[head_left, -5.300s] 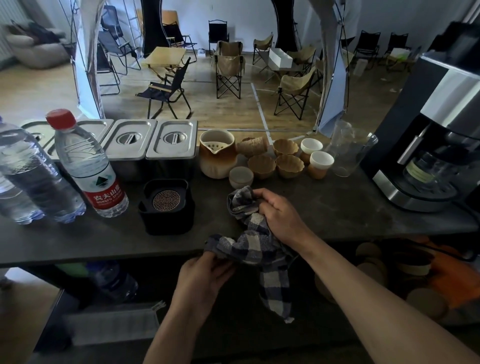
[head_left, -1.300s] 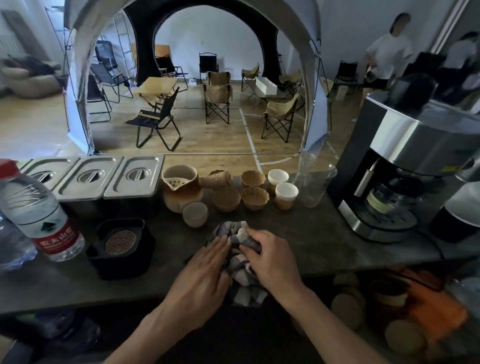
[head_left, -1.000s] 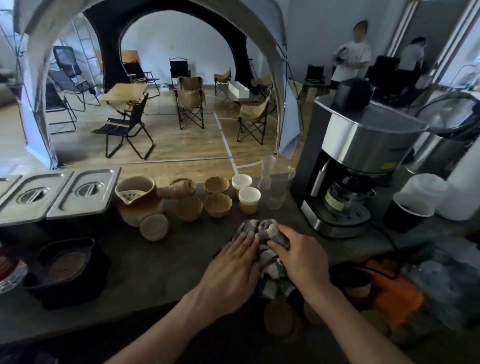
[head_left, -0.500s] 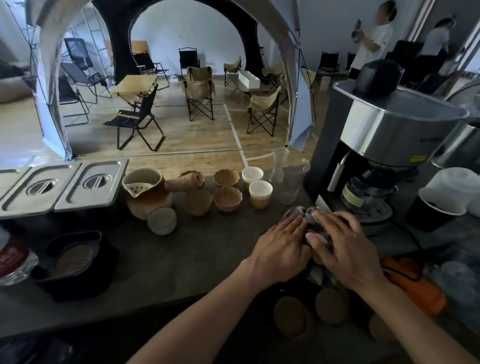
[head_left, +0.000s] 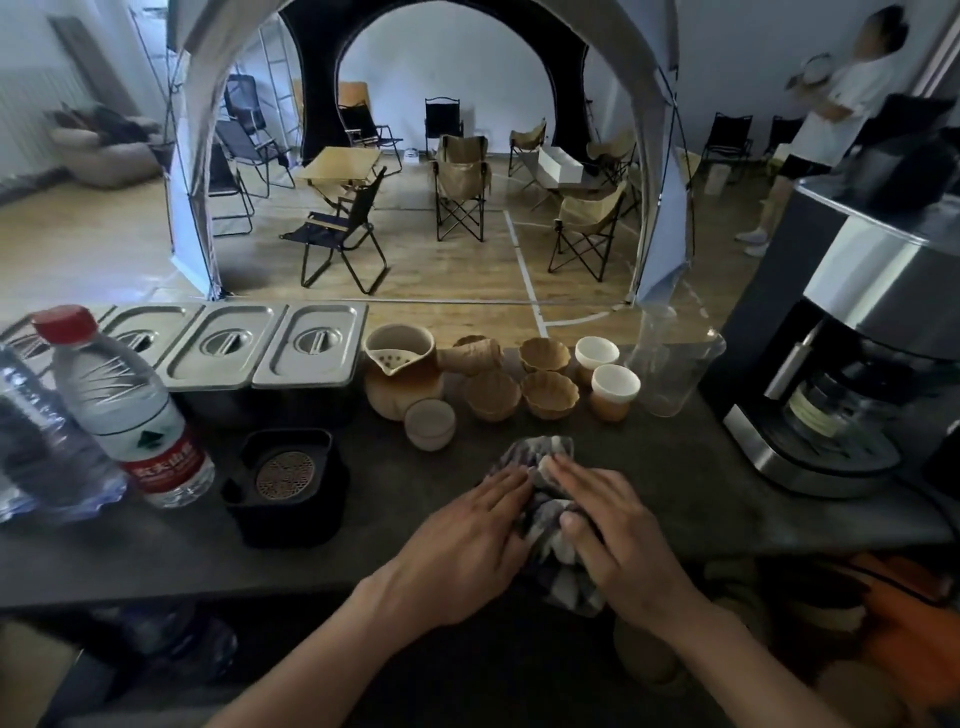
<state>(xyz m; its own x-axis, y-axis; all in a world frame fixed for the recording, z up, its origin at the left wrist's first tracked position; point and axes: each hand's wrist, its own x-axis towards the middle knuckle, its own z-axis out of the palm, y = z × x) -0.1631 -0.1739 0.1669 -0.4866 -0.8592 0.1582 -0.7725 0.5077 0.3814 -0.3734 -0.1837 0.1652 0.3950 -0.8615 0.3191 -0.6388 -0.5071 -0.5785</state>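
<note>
Checked cloth (head_left: 543, 452) pressed on tabletop (head_left: 675, 467)
Under left hand (head_left: 467, 540) and right hand (head_left: 618, 530), fingers straight; bottle (head_left: 124, 405) label left of cloth blurred.

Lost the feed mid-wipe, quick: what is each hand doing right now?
Left hand: open, fingers flat, pressing the checked cloth on the counter.
Right hand: open, fingers flat on the same cloth.
</note>
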